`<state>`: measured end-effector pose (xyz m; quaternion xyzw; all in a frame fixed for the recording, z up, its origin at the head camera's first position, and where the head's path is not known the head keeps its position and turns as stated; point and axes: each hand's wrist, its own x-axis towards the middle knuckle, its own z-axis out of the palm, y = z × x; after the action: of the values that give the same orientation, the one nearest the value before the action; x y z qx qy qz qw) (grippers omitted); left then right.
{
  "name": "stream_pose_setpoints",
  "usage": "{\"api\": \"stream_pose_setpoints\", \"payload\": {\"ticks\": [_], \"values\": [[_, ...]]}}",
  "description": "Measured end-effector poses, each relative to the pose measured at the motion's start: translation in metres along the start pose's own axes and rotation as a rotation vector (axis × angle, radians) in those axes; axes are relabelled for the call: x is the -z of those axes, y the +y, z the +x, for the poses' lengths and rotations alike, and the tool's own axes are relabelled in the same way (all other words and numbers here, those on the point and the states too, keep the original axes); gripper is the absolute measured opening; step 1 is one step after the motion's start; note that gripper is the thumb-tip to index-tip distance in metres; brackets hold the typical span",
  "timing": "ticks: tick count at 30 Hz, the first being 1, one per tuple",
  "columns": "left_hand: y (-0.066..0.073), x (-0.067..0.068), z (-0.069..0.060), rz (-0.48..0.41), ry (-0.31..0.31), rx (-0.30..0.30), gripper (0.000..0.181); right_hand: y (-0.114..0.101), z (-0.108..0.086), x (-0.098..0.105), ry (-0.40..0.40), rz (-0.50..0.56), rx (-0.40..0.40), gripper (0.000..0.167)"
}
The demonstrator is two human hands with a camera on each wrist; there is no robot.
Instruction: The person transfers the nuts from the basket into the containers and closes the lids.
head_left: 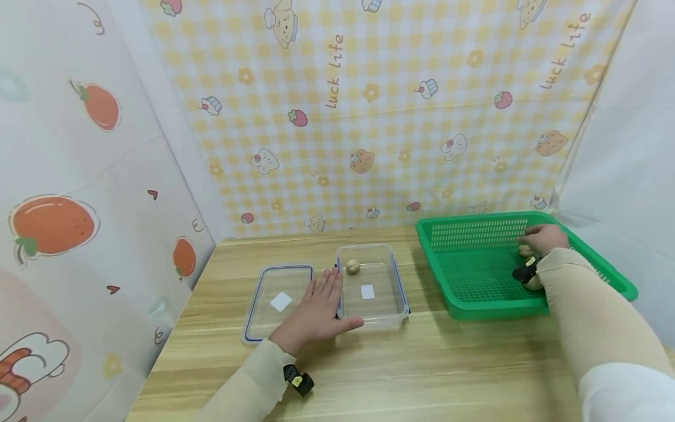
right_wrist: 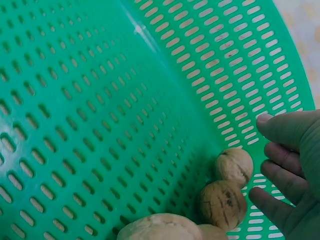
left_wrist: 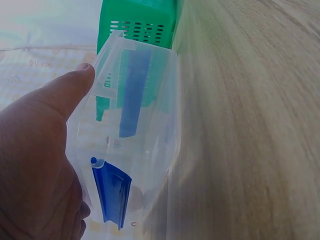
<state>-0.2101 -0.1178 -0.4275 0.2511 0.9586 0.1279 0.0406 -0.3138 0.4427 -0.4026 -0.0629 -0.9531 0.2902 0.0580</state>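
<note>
My left hand (head_left: 313, 313) rests with straight fingers against the left side of a clear plastic container (head_left: 377, 319). Inside that container lies one walnut (head_left: 353, 266) near the back left corner. My right hand (head_left: 545, 238) reaches into a green basket (head_left: 453, 309) at its right side. Close by its fingertips are several walnuts (right_wrist: 235, 166) gathered against the basket wall. In the right wrist view the fingers are loosely bent, with a gap between thumb and fingers and no walnut between them.
A clear lid with a blue seal (head_left: 250, 328) lies flat left of the container, partly behind the left hand. Blue clips (left_wrist: 112, 192) hang on the container's side. The wooden table (head_left: 422, 375) meets a patterned cloth (head_left: 390, 193) at the back.
</note>
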Motion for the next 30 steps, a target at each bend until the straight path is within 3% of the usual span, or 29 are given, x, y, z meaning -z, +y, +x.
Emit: {"api": "stream_pose_setpoints", "payload": {"ticks": [4, 13, 23, 30], "values": [[0.0, 0.0, 0.0, 0.0, -0.002, -0.002, 0.115, 0.009, 0.008, -0.002, -0.052, 0.016, -0.027, 0.061], [-0.001, 0.0, 0.001, -0.008, 0.003, -0.008, 0.115, 0.025, 0.022, -0.01, -0.163, -0.017, 0.002, 0.054], [0.0, -0.001, 0.0, -0.021, -0.006, 0.0, 0.113, 0.021, 0.023, -0.008, -0.209, -0.048, 0.004, 0.057], [-0.001, -0.002, 0.0, -0.015, 0.001, 0.002, 0.113, 0.0, 0.021, -0.002, -0.191, -0.048, 0.03, 0.058]]}}
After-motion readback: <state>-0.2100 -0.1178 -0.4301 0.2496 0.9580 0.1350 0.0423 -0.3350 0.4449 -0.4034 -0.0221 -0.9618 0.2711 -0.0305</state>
